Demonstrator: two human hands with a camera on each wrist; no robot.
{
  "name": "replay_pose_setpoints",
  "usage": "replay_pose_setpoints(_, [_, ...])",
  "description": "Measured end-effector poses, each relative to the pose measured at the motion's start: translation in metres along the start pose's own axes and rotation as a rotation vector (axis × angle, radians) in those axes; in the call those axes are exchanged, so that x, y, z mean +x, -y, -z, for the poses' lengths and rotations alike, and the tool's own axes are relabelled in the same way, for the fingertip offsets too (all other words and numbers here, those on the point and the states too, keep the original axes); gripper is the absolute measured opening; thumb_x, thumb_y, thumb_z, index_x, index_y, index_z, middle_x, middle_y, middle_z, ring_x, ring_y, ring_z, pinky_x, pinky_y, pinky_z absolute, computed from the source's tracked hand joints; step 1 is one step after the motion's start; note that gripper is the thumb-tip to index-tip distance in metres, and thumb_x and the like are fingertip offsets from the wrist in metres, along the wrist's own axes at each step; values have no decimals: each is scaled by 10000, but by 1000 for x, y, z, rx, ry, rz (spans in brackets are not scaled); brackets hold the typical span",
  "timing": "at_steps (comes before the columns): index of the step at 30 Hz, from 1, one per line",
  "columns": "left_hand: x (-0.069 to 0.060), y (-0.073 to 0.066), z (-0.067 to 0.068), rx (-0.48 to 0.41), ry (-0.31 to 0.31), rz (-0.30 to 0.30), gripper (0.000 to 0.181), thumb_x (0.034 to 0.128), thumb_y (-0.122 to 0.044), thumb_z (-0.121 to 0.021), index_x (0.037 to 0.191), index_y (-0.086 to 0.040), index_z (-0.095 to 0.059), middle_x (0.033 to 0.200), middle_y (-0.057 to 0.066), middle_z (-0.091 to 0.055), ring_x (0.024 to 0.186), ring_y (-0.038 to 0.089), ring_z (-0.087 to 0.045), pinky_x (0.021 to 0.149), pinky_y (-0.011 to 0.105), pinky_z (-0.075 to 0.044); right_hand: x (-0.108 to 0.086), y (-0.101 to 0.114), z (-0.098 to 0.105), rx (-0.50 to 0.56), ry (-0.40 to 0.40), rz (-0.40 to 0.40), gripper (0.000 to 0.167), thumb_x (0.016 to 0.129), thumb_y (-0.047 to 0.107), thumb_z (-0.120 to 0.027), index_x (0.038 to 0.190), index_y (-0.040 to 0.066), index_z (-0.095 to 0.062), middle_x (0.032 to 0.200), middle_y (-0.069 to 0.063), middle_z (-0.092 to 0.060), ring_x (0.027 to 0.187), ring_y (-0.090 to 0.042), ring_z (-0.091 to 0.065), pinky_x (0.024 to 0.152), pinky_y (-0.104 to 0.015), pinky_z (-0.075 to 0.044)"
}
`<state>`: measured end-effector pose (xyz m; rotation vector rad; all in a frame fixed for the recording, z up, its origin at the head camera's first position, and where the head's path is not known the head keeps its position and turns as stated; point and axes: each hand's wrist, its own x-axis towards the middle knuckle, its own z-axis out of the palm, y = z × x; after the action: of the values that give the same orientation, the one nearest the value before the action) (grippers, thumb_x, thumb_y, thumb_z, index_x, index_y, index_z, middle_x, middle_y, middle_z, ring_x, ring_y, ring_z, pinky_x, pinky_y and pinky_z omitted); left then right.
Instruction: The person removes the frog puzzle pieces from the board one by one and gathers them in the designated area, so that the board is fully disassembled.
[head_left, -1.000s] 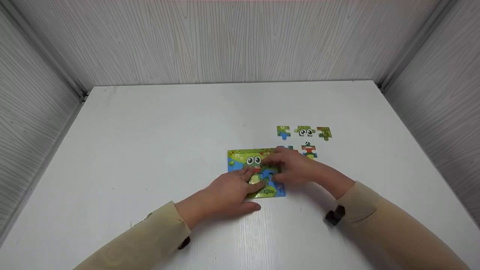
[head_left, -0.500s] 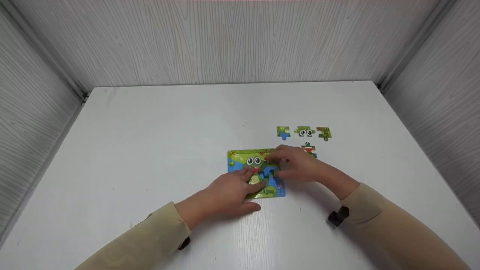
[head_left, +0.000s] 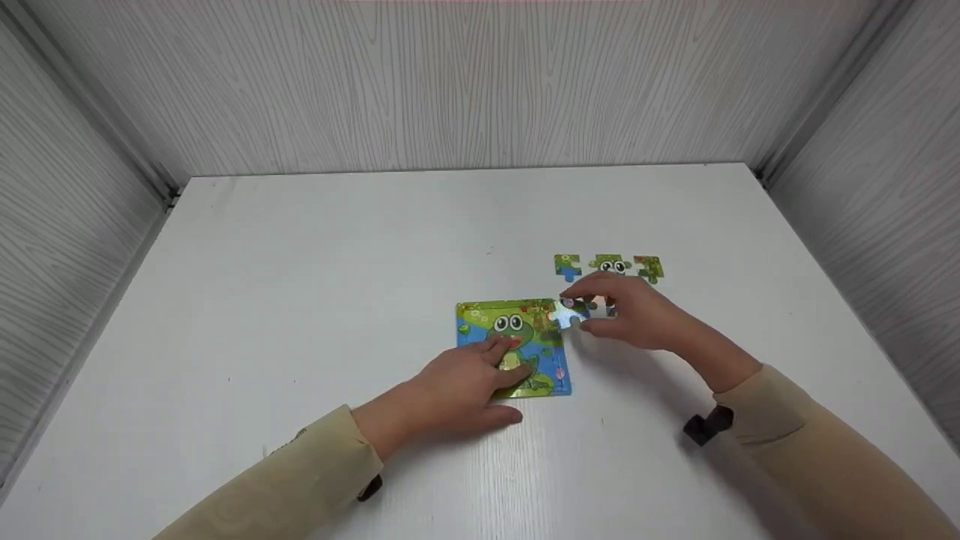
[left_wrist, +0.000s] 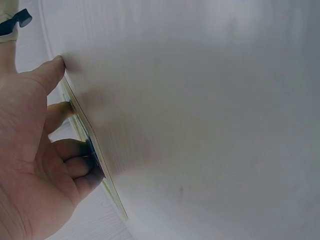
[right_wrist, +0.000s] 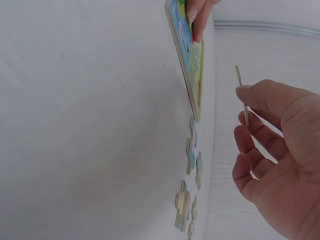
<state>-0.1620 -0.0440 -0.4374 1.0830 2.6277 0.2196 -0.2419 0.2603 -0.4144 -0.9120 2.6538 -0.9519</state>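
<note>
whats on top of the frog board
The left hand rests its fingers on the frog board, with the frog's eyes showing. The picture beneath the hand is covered and cannot be seen.

White tabletop point(head_left: 337, 262) amid pale wood-grain walls point(head_left: 480, 82)

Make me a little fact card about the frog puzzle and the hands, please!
left hand: resting on the frog puzzle board
right hand: pinching a jigsaw piece above the white table
frog puzzle board: lying on the white table
far row: three loose pieces; the middle piece shows two frog eyes
other pieces: partly hidden by the right hand in the head view
sleeves: beige
</note>
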Motion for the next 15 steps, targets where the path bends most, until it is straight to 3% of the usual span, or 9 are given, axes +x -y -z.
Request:
replay_pose_setpoints(10, [-1,-2,1,-10,5,14,676,1033,-608,-571,1628,-308,-457,1746,81,-251,1595,339,-259,1222,489,-360,-19,-26,26,2,-99,-43,447,945,73,-801,1379,107,-701,1330,-53,-691,1163,-317,-633,911,-541,-495])
replay_pose_setpoints(15, [-1,-2,0,-7,3,17,677,1032,-610,-571,1628,-309,-458,1743,86,-257,1594,336,-261,1222,485,-362,-30,-40,37,-24,-128,-93,470,950,66,-791,1406,113,-684,1448,-102,-630,1201,-338,-616,927,-529,-476])
